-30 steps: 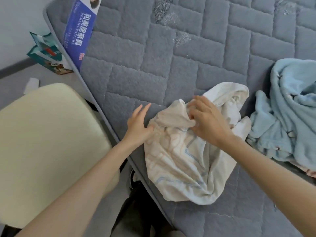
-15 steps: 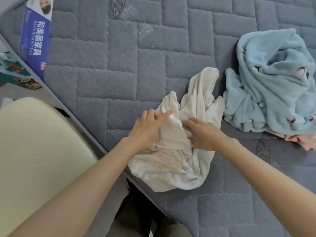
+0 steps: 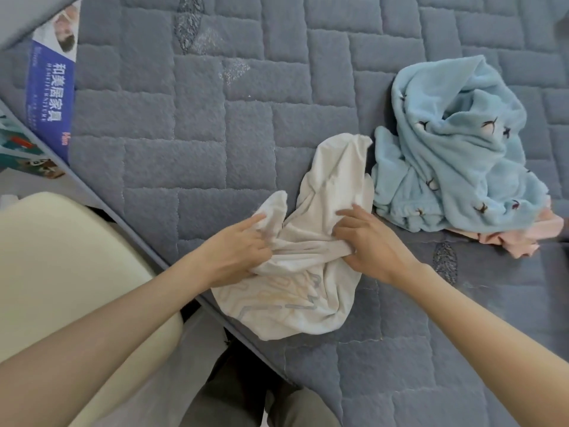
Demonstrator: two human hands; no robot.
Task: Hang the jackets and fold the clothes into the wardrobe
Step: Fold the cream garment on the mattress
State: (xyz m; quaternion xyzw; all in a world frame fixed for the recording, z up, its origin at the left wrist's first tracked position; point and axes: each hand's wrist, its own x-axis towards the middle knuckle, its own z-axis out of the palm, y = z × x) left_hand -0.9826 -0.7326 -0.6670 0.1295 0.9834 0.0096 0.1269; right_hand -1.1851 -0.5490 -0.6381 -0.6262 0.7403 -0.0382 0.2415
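White garment (image 3: 308, 303) is found crumpled on the mattress (image 3: 184, 134), lower centre of frame. Its lower end reaches the mattress edge. A faint print of pale grey and yellow lines is seen on that lower part. Its upper end is raised in a narrow peak towards centre right.

Left hand (image 3: 237, 257): clenched on the garment's left side. A bunched fold is gripped by thumb and curled fingers, and the index finger is laid out straight along a small upturned flap.

Right hand (image 3: 369, 245): clenched on the garment's right side. A gathered roll of fabric is pinched between the thumb below and the fingers above. A twisted band of cloth is pulled between the two hands.

Blue fleece (image 3: 455, 155) is heaped at upper right, just beside the white garment's peak. Whether the two touch cannot be told. Small dark motifs are scattered over it. A pink garment (image 3: 508, 238) is partly covered by the fleece at the right edge of frame.

A blue and white label (image 3: 52, 87) with printed characters is fixed to the mattress at upper left. A cream cushion (image 3: 61, 272) is seen at lower left, beside the mattress edge. Grey trousers (image 3: 246, 396) are visible at bottom centre, below the mattress edge. A colourful box (image 3: 18, 149) is cut off by the left edge of frame.
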